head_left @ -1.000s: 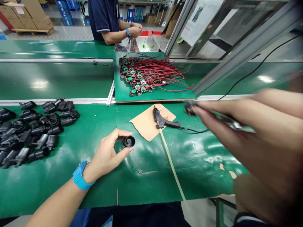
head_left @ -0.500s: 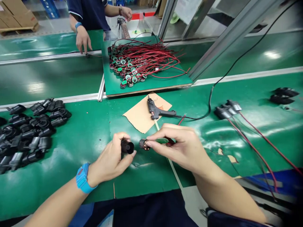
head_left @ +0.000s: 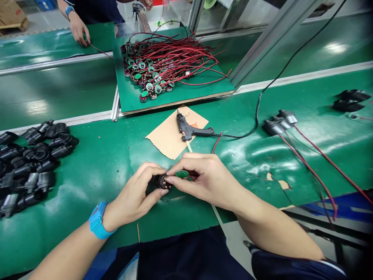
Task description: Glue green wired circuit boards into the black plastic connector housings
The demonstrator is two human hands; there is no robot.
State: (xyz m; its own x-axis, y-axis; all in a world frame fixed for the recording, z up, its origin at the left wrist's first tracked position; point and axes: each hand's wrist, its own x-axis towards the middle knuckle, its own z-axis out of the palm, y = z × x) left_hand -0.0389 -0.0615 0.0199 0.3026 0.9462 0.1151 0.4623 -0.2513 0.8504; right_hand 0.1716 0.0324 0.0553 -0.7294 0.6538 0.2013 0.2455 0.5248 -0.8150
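Observation:
My left hand (head_left: 140, 190) is wrapped round a black plastic housing (head_left: 159, 182), its open end facing right. With thumb and forefinger, my right hand (head_left: 201, 177) pinches a small motor (head_left: 167, 182) with copper windings at the mouth of that housing; how far it sits inside is hidden by my fingers. A green circuit board (head_left: 182, 174) and red wire show under my right hand. Beyond my hands a glue gun (head_left: 189, 130) lies on a piece of cardboard (head_left: 163, 138).
Many black housings (head_left: 37, 155) are heaped at left. A raised green board (head_left: 180, 91) bears a pile of wired motors (head_left: 151, 83). Black parts with red wires (head_left: 279, 122) lie at right. The glue gun's cord (head_left: 258, 112) runs up right. Across the bench, a co-worker's hand (head_left: 79, 29) holds a wire.
My right hand has moved left, bringing the motor from beside the housing to its mouth. My left hand has stayed round the housing. The view has shifted slightly.

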